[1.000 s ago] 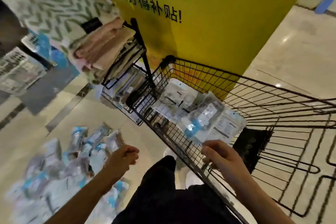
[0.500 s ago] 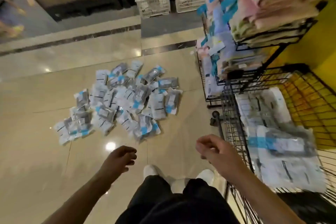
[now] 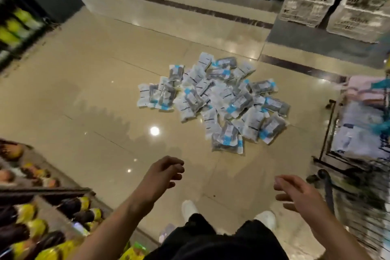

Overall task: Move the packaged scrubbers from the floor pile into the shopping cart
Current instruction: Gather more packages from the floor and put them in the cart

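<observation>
Both hands, left hand (image 3: 163, 173) and right hand (image 3: 295, 193), hang loose and hold nothing, short of the scrubber pile (image 3: 215, 101)

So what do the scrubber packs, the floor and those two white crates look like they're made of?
Scrubber packs: thin glossy plastic film, crinkled and glinting. Floor: polished tile, likely stone or ceramic, mirroring the lights along visible joints. White crates: probably moulded plastic, with perforated walls.
</observation>
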The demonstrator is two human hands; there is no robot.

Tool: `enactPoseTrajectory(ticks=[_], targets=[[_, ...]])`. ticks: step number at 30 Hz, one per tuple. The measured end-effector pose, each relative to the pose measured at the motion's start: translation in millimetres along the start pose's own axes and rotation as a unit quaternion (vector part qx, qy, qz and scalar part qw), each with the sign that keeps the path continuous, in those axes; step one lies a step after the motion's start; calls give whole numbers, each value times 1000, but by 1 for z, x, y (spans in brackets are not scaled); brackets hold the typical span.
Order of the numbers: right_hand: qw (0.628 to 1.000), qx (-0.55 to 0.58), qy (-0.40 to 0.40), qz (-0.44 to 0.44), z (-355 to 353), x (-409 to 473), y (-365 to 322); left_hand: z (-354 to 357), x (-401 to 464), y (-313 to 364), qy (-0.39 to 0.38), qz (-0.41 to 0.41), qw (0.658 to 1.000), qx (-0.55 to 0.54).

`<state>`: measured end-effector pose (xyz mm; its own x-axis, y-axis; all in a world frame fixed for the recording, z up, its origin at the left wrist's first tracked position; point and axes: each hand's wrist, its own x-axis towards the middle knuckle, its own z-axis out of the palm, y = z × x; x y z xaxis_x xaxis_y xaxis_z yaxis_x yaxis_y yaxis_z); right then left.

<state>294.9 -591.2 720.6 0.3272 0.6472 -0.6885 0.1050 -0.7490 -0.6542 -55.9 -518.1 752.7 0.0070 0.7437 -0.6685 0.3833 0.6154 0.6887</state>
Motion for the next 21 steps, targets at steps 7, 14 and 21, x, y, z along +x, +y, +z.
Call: enactPoseTrajectory(ticks=[7, 14, 21], targets=[[998, -35, -28, 41, 96, 21, -55, -94, 22, -32, 44, -23, 997, -54], [990, -105, -94, 6, 197, 67, -139, -163, 85, -52, 74, -93, 989, -93], [974, -126, -186, -24, 321, 152, -265, -260, 189, -9, 132, -130, 979, -90]])
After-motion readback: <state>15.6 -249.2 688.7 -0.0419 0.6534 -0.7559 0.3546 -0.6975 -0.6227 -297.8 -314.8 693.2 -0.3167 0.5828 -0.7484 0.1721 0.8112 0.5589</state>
